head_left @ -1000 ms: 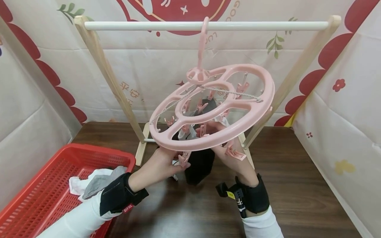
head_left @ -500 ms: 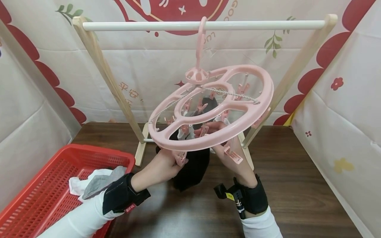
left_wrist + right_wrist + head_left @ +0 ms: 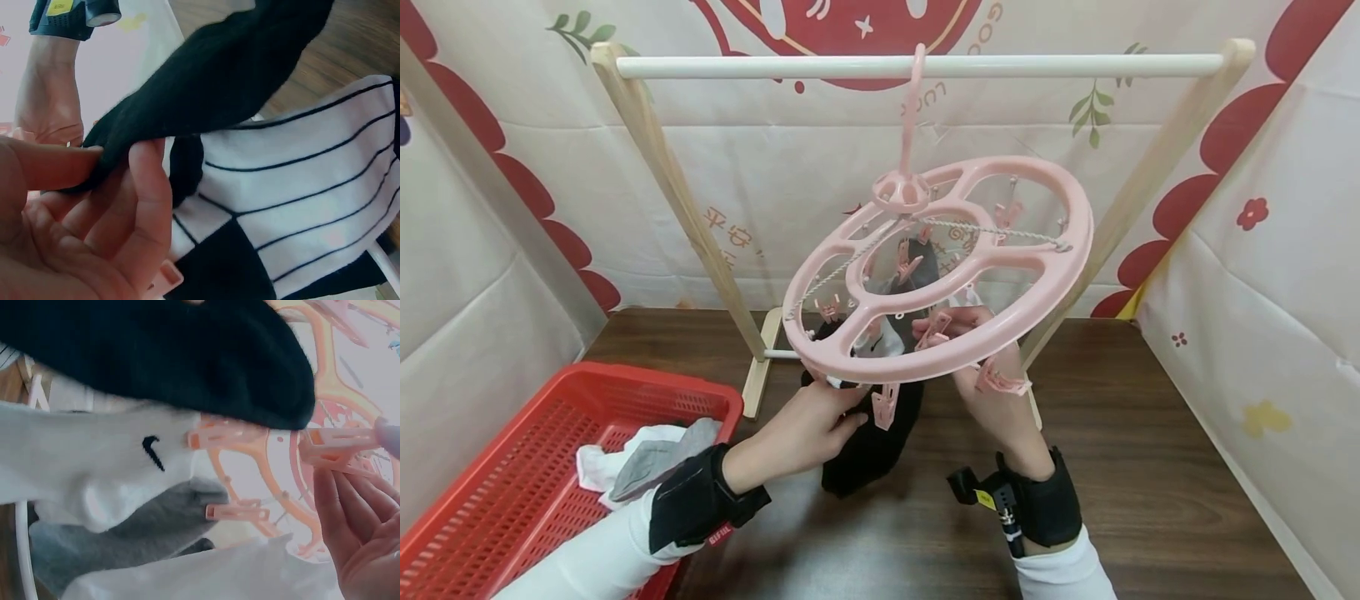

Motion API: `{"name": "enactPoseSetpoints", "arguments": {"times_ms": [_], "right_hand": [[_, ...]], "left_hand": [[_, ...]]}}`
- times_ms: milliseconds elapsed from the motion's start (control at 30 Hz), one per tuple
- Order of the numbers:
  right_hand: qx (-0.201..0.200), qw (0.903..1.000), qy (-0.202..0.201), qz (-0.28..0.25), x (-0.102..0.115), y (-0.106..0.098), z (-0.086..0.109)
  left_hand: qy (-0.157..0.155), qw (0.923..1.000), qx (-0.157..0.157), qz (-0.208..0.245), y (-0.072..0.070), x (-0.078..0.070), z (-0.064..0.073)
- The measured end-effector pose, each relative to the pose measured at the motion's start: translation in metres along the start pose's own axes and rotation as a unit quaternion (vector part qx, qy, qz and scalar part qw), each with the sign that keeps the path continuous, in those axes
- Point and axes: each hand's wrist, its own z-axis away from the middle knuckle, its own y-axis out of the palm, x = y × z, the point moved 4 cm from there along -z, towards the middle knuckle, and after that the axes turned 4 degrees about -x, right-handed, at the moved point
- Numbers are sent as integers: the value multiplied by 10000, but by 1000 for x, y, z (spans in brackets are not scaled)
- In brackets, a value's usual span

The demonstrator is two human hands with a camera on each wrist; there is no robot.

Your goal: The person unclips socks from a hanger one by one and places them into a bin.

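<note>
My left hand (image 3: 797,433) pinches the end of a black sock (image 3: 206,69) between thumb and fingers, below the near rim of a round pink clip hanger (image 3: 887,367). My right hand (image 3: 988,412) reaches up under the hanger and pinches a pink clothespin (image 3: 344,440) between thumb and fingertips. The black sock's end lies close beside that clothespin in the right wrist view. A white sock (image 3: 112,456) with a black tick mark and a grey sock (image 3: 125,544) hang from other clips. A black-and-white striped sock (image 3: 300,181) hangs behind the left hand.
The hanger hooks over the white rod (image 3: 760,67) of a wooden-legged rack. At the left stands a red basket (image 3: 647,375) with a white sock (image 3: 597,468) and a grey sock (image 3: 651,467) inside. Patterned cloth walls surround the brown table (image 3: 1150,467).
The pink clip at my left thumb now hangs apart from the hand. The clothespin in my right hand has tilted and shifted slightly right. The black sock's lower end has swung left.
</note>
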Motion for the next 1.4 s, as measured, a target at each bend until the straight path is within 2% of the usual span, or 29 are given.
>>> {"name": "enactPoseSetpoints", "arguments": {"times_ms": [67,133,200,333,533,600,633,733,800,833,933,1167,1400], "right_hand": [[-24,9999,-70,79,-1,-3,1],[-103,9999,59,1,-2,-6,2],[-184,9994,260,-110,-3,-8,4],[-304,9982,511,57,-6,-12,8],[-225,9949,954,252,-18,-13,19],[-99,9905,1288,476,-24,-13,25],[-22,9866,1450,748,-27,-13,29],[314,9712,1861,1455,-34,-12,39],[580,9620,1977,1792,-38,-10,46],[699,9594,1976,1886,-40,-8,48],[834,9604,1919,1843,-44,-5,53],[467,9751,1533,1533,-43,-1,57],[686,9783,1076,1633,-45,5,63]], "left_hand": [[-56,9998,202,32,-1,-1,2],[-90,9994,339,15,-2,-1,4],[-150,9991,402,-49,-3,0,5],[-222,9987,445,-81,-6,2,9],[55,9976,682,-92,-12,2,16],[126,9964,833,-83,-15,1,20],[157,9959,891,-92,-18,1,21],[189,9950,969,-135,-26,0,25],[152,9949,982,-167,-32,1,28],[131,9949,981,-188,-35,2,30],[44,9952,953,-217,-45,4,34],[92,9985,536,-81,-75,7,39],[-35,9990,223,-393,-105,14,49]]}}
